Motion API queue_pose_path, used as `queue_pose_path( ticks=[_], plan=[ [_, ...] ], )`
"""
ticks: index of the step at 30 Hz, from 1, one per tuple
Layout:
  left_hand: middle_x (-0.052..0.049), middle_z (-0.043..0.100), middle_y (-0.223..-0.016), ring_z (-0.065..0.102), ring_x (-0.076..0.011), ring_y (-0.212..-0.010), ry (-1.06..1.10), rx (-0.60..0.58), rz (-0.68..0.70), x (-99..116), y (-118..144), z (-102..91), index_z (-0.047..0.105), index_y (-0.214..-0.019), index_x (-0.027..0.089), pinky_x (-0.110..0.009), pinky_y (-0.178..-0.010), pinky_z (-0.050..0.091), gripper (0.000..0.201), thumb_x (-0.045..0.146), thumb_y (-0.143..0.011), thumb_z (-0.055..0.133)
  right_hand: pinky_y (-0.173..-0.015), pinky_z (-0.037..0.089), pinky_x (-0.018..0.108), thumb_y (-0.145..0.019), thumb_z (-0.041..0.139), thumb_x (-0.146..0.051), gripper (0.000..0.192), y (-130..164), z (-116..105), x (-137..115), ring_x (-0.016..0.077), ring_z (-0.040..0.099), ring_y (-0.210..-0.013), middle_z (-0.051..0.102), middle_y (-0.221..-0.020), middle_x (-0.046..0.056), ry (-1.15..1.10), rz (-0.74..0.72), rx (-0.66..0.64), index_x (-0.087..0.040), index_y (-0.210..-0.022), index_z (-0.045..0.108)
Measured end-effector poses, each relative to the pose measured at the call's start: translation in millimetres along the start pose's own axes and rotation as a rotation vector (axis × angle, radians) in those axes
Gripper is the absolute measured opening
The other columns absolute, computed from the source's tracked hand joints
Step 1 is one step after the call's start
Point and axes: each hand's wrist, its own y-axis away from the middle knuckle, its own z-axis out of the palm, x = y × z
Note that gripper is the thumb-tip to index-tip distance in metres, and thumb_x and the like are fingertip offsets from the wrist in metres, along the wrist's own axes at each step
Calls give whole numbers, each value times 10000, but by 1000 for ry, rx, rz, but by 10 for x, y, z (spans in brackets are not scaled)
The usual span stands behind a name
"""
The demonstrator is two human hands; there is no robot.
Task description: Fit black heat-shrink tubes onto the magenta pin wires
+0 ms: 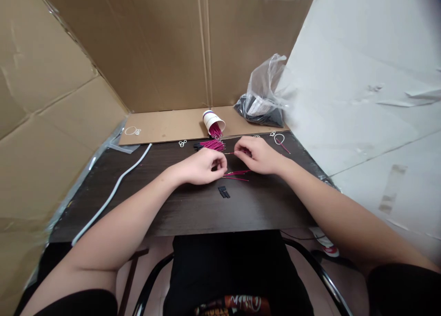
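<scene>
hands (pixel 229 162) pinching pink wire (pixel 230 153), dark table (pixel 172 205)

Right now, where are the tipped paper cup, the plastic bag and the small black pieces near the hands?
Paper cup (pixel 212 120), head view, on its white side wall.
Plastic bag (pixel 265 88), head view, on its clear upper part.
Black pieces (pixel 223 192), head view, on the middle of the little pile.

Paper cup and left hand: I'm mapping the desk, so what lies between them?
In the head view, a bundle of pink wires lies between the tipped paper cup and the left hand.
</scene>
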Motion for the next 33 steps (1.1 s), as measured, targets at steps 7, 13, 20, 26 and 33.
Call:
queue_pose_path(
  ticks=[7, 13, 20, 26, 33],
  plan=[
    [-92, 787, -934, 682, -164, -777, 278, 368, -78, -191, -143, 30, 742, -977, 156, -315, -739, 559, 125, 281, -967, 739, -719, 395, 328, -1044, 592, -245, 141, -6, -41, -42, 178, 543, -720, 651, -808, 37, -28, -11, 113, -190, -920, 630],
    [-96, 780, -907, 657, -145, -694, 350, 387, -138, -213, -164, 38, 723, -971, 161, -308, -676, 576, 84, 245, -970, 729, -729, 402, 337, -1050, 573, -256, 151, -12, -42, -62, 185, 543, -733, 649, -814, 41, -30, -10, 88, -201, -914, 607],
    [-101, 782, -918, 656, -144, -696, 341, 379, -136, -200, -164, 43, 719, -970, 170, -304, -669, 582, 77, 247, -966, 715, -726, 406, 340, -1056, 565, -253, 153, -7, -43, -71, 182, 541, -729, 647, -814, 38, -28, -18, 84, -203, -921, 616],
    [-91, 775, -902, 657, -146, -695, 329, 368, -123, -211, -165, 52, 726, -965, 170, -305, -675, 576, 82, 251, -960, 725, -726, 406, 344, -1053, 562, -246, 143, -7, -44, -70, 186, 537, -734, 636, -811, 35, -16, -38, 72, -207, -921, 604],
    [-81, 777, -905, 667, -148, -718, 279, 346, -89, -201, -141, 68, 724, -948, 171, -299, -691, 568, 81, 246, -974, 711, -779, 449, 367, -1086, 525, -229, 154, 0, -75, -113, 213, 593, -813, 687, -901, 72, 1, -95, 77, -208, -962, 613]
  ],
)
